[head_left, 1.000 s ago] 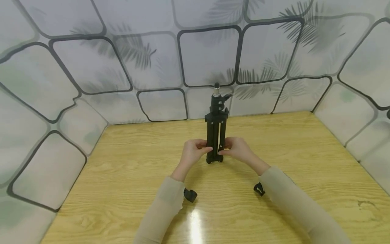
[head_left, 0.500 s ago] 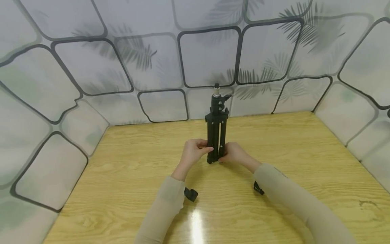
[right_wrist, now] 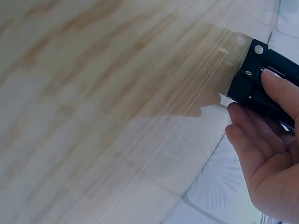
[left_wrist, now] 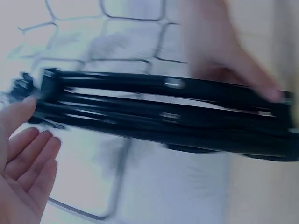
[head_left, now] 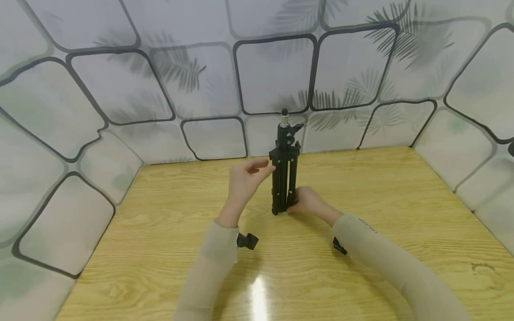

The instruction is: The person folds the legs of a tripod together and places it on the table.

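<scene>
A black folded light stand (head_left: pixel 284 178) stands upright on the wooden table, its legs together and a silver-and-black stud at the top. My right hand (head_left: pixel 309 200) holds it low, near the foot; in the right wrist view the thumb (right_wrist: pixel 280 91) lies on one side and the fingers are behind it. My left hand (head_left: pixel 242 180) is beside the upper legs, thumb and fingers parted with nothing between them. In the blurred left wrist view its thumb (left_wrist: pixel 18 114) overlaps the stand's collar, and the other fingers (left_wrist: pixel 35 154) are loosely bent below.
The wooden table (head_left: pixel 160 249) meets a patterned panel wall (head_left: pixel 213 138) close behind the stand, with side panels left and right. Small black pieces show beside each sleeve, part of the wrist gear (head_left: pixel 246 241) on the left and a strap piece (head_left: pixel 339 246) on the right.
My right hand slid down the stand toward its foot. Afterward my left hand let go of the lower legs and rose to the upper part. The stand stayed in place.
</scene>
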Demonstrator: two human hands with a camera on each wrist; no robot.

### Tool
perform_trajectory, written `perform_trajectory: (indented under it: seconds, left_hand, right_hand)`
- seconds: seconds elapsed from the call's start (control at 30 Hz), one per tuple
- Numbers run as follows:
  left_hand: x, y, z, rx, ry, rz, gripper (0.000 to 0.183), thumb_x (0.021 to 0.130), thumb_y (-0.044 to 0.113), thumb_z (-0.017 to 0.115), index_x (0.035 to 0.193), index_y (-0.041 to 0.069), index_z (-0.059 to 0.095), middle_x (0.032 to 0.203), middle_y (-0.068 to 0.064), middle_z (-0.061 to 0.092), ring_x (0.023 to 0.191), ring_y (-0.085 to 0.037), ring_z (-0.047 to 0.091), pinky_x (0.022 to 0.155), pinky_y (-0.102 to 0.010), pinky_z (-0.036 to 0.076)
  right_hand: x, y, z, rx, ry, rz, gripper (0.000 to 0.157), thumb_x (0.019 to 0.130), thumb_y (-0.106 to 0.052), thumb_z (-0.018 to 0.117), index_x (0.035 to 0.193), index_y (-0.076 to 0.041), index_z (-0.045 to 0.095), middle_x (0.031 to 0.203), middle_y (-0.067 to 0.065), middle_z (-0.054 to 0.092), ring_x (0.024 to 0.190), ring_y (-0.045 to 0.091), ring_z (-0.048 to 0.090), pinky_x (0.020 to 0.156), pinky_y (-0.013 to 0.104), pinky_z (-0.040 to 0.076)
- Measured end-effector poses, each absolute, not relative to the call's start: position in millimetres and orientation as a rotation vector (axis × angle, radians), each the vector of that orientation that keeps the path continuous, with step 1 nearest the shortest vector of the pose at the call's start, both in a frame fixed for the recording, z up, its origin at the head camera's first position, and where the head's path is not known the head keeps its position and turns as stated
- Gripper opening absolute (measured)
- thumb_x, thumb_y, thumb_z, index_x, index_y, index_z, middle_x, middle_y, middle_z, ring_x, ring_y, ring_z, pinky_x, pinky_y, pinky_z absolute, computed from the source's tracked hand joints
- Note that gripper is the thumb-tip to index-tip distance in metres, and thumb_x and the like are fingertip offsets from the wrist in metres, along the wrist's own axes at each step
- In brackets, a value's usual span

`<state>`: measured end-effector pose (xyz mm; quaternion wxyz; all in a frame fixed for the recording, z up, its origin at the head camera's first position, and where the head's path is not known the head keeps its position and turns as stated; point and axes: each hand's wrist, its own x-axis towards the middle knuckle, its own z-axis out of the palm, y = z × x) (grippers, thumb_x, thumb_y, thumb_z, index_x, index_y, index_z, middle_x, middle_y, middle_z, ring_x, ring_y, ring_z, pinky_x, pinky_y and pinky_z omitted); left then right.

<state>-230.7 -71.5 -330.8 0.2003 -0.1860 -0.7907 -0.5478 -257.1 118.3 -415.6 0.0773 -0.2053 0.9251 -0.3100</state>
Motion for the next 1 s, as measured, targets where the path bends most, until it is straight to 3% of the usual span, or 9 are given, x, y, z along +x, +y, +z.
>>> perform_trajectory:
  seconds: [0.27, 0.5, 1.0]
  left_hand:
    - [-237.3, -61.0, -283.2, -0.651, -1.979, -1.337, 0.025, 0.077, 0.017, 0.070, 0.095, -0.001, 0.066, 0.092, -0.011, 0.066, 0.084, -0.015, 0.060, 0.073, -0.030, 0.049]
    - [-244.8, -43.4, -255.1, -0.665, -2.025, -1.315, 0.028, 0.079, 0.019, 0.068, 0.100, 0.000, 0.065, 0.097, -0.009, 0.065, 0.090, -0.013, 0.058, 0.075, -0.020, 0.046]
    - [-249.7, -35.5, -241.0, -0.623, -2.073, -1.427, 0.024, 0.079, 0.013, 0.068, 0.098, -0.002, 0.065, 0.088, -0.010, 0.065, 0.080, -0.013, 0.059, 0.067, -0.018, 0.047]
  right_hand:
    - [-256.5, 118.9, -415.1, -0.618, 2.793, -0.891, 0.025, 0.066, -0.013, 0.078, 0.082, 0.002, 0.065, 0.071, 0.007, 0.064, 0.063, 0.017, 0.059, 0.059, 0.032, 0.049]
    - [-256.9, 118.8, -418.5, -0.631, 2.818, -0.852, 0.026, 0.064, -0.014, 0.079, 0.080, 0.002, 0.065, 0.070, 0.006, 0.063, 0.062, 0.017, 0.058, 0.059, 0.032, 0.048]
    - [-254.4, 118.4, -416.0, -0.641, 2.813, -0.876, 0.025, 0.065, -0.012, 0.078, 0.081, 0.003, 0.065, 0.070, 0.008, 0.064, 0.061, 0.018, 0.059, 0.058, 0.031, 0.049]
